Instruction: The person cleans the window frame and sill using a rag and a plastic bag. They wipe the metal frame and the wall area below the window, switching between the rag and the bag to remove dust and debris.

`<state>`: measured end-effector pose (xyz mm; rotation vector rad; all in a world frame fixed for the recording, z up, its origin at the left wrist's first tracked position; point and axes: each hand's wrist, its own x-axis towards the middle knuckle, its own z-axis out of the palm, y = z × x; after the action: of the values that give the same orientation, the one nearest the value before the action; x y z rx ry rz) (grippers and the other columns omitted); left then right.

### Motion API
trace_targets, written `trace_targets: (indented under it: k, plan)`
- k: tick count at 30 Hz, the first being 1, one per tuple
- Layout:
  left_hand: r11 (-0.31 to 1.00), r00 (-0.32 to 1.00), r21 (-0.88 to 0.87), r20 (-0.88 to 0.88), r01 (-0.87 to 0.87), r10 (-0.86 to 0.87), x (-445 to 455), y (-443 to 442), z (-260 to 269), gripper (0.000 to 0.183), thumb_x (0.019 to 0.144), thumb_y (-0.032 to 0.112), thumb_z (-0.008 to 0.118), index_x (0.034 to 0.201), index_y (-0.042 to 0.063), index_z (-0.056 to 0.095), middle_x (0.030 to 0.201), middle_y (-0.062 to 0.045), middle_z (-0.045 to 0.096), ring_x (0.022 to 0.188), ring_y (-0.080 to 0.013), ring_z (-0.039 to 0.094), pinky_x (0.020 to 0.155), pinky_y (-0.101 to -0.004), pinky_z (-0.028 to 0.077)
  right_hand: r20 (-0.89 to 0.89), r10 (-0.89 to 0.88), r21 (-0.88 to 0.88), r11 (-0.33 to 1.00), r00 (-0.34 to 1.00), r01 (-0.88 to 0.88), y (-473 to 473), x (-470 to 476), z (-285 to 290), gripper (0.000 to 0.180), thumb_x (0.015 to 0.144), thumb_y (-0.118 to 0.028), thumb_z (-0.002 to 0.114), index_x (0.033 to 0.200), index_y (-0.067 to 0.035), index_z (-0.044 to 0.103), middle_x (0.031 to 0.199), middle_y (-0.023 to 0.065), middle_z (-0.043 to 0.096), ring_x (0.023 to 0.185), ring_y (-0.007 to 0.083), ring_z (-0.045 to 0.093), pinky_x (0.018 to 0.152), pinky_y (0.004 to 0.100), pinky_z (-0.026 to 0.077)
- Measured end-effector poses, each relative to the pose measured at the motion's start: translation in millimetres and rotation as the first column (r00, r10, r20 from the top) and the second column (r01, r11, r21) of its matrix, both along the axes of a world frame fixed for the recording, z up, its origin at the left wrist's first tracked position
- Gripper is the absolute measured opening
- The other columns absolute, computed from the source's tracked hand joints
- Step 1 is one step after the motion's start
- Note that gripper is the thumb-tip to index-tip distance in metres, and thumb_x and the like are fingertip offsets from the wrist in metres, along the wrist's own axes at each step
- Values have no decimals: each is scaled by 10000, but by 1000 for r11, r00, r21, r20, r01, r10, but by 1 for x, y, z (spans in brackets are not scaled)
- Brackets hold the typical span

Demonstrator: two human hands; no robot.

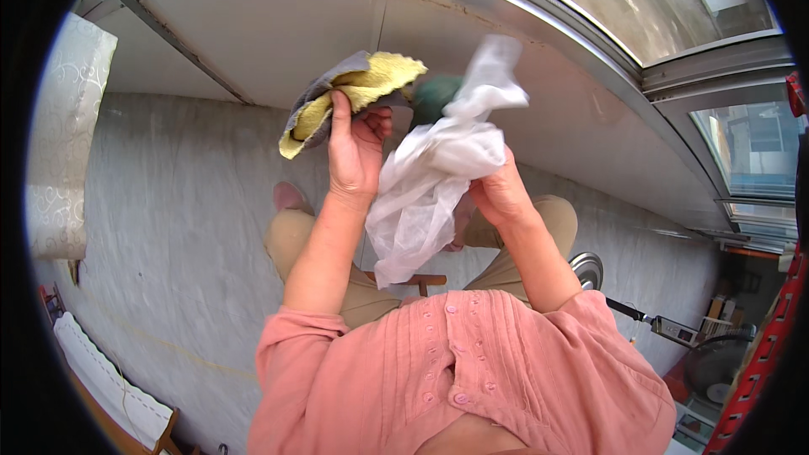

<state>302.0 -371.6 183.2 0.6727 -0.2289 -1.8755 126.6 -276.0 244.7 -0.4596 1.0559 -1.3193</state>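
My left hand (358, 155) grips a folded cloth (379, 76), yellow on one face and grey on the other, with the thumb pressed on its yellow side. My right hand (505, 193) holds a crumpled, translucent white plastic bag (430, 177), which hangs down between my forearms and sticks up past the hand. Behind the bag, close to the cloth, is a blurred dark green rounded thing (435, 100); the bag hides part of it, and I cannot tell what it is.
A pale wall panel (265, 31) stands ahead below a metal-framed window (689, 0). Patterned fabric (69, 139) hangs at left over the grey floor (177, 202). A white cloth-covered piece of furniture (107, 373) is lower left. On the right are a round metal base (588, 270) and a fan (717, 366).
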Motion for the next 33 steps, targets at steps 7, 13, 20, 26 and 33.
trace_targets:
  k: [7,13,20,26,33]
  plan:
    - [982,980,-92,-96,164,-173,-16,41,21,563,1018,531,521,1303,48,572,1219,-85,629,1095,-191,614,960,-323,496,-676,-27,-173,977,736,-123,1,40,-22,295,891,-165,714,1104,6,604,918,69,708,871,234,685,791,363,526]
    - [990,991,-80,73,114,-108,-9,45,-8,444,1026,481,537,1135,63,635,980,-36,648,866,-134,620,746,-290,525,-911,-329,-379,906,249,-189,16,57,5,696,762,-121,776,1358,-33,427,1113,175,600,1017,400,622,787,419,540]
    - [992,997,113,-57,61,-55,-12,41,7,554,1021,525,503,1269,37,586,1178,-101,672,1021,-228,667,879,-368,545,-897,-127,-343,806,424,-483,-1,28,18,191,787,64,640,950,-27,683,855,89,642,817,254,654,720,324,518]
    - [979,994,194,98,-58,39,-7,7,7,552,1014,494,538,1346,53,558,1305,-78,628,1200,-236,595,1039,-382,464,-494,-148,-476,871,857,-124,-25,-75,91,194,822,41,614,1004,5,672,1011,80,657,967,164,616,886,296,497]
    - [988,973,151,224,19,-53,-8,-3,-26,487,992,450,597,1312,82,583,1253,-33,636,1135,-197,603,986,-354,477,-702,-228,-285,958,-675,-28,-28,-165,185,265,798,3,674,1060,-29,666,983,124,701,904,282,698,812,367,553]
